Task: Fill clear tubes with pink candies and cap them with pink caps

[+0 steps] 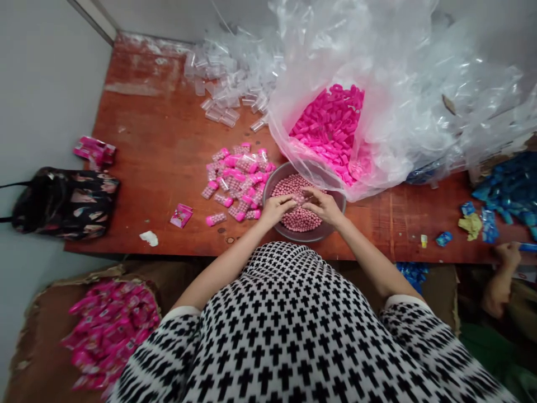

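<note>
left hand (277,211) and right hand (326,208) are working over the central bowl (281,175), grip contents indiscernible; the worktop (155,157) is bordering the upper-left wall (46,95).

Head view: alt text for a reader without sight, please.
Left hand and right hand close together over pink beads in a grey bowl, anything held unclear. Pink-capped bead tubes lie to the left; beyond, a clear bag holds pink pieces.

The head view is looking forward and steeply down over the wearer's shirt (289,336), facing the bowl (310,237) from nearby and taking in the table (146,134) widely, to the far wall (168,19).
</note>
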The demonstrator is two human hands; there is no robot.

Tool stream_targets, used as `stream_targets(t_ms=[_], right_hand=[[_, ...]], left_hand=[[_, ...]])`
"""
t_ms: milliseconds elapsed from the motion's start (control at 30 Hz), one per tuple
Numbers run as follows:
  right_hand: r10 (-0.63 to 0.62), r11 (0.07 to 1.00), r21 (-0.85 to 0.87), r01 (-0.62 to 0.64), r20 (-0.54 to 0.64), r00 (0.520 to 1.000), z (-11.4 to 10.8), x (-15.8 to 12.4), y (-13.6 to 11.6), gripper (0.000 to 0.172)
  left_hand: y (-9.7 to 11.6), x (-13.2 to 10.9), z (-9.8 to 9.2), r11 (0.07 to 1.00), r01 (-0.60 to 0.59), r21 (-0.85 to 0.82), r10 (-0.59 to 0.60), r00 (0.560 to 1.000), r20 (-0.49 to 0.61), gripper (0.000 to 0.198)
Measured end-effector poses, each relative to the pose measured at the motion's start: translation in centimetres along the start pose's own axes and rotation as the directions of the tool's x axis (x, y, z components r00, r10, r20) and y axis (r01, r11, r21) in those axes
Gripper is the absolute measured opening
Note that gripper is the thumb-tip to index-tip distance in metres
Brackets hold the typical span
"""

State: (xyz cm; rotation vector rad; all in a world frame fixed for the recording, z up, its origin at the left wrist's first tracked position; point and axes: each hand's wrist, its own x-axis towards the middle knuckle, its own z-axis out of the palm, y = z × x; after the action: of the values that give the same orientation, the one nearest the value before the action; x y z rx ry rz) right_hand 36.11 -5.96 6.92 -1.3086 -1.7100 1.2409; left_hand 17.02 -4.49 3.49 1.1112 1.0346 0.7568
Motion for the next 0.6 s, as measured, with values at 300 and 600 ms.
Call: stream_targets(t_ms=[300,600], right_hand=[[-0.125,0.963,-0.24,0.119,-0.009,0.992,-0.2,-0.2,0.2,0.022],[0.103,0.935,-0.294,-0.2,-0.316,0.943,-5.7,3.8,1.3,0.026]], left_hand=[[0.7,0.8,-1.0,0.992,0.041,0.121,-0.049,0.997,0.062,0.05],[0.8,1.3,-1.9,0.998,0.045,0.053,-0.043,0.998,-0.039,0.055]])
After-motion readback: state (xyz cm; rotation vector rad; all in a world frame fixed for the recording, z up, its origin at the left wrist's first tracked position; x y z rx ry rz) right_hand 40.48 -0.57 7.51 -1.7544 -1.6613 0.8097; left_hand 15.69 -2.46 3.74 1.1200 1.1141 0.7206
